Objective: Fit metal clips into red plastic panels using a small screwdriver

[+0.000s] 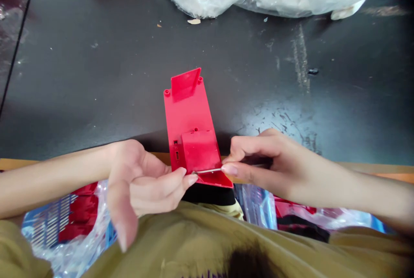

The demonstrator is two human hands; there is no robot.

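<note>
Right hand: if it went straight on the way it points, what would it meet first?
Most likely the red part, just ahead of the right hand; whether they touch is unclear.

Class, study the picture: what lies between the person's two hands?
In the head view, part of the red plastic piece lies between the left hand and right hand, with a thin metal rod across it.
</note>
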